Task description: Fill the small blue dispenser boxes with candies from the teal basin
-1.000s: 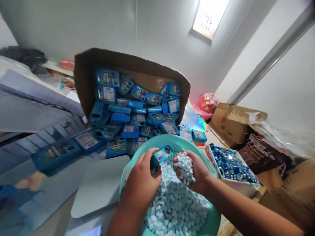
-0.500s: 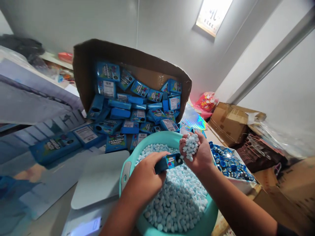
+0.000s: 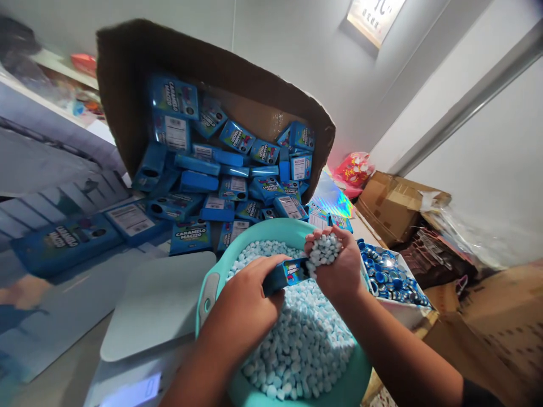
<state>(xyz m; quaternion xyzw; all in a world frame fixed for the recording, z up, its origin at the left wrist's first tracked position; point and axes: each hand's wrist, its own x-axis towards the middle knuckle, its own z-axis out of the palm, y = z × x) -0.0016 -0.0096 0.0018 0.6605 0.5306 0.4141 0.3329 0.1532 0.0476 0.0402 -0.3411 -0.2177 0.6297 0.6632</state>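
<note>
My left hand (image 3: 248, 308) is closed round a small blue candy container (image 3: 288, 274), held level over a teal basin (image 3: 280, 229). The basin is heaped with pale blue and white candies (image 3: 305, 345). My right hand (image 3: 339, 271) is cupped and closed on a handful of the same candies (image 3: 323, 250), pressed against the open end of the container.
A tipped cardboard box (image 3: 190, 62) spills several blue containers (image 3: 220, 186) behind the basin. A white scale (image 3: 153, 305) sits to the left. A white tray of blue caps (image 3: 390, 271) lies at the right, with more cardboard boxes (image 3: 394, 203) beyond it.
My right hand lifted a handful of candies out of the basin and brought it to the container's end. My left hand turned the container level. The view tilted down slightly.
</note>
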